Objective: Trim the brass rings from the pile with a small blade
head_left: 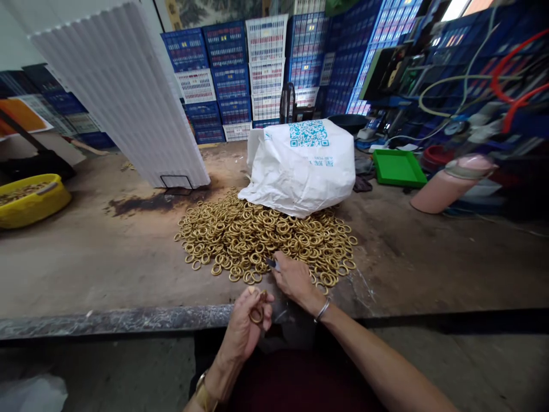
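A wide heap of brass-coloured rings lies on the worn workbench. Over the front edge, my left hand is closed on a ring, palm up, and a second ring may be pinched at the fingertips. My right hand reaches to the near side of the heap. Its fingers are closed round a small dark blade-like tool, whose handle is hidden in the grip. A white woven sack with blue print lies on the back of the heap.
A corrugated white panel leans behind a wire stand. At the left is a yellow basin. A green tray, a pink bottle and a hose-fed machine stand at the right. Stacked crates line the back.
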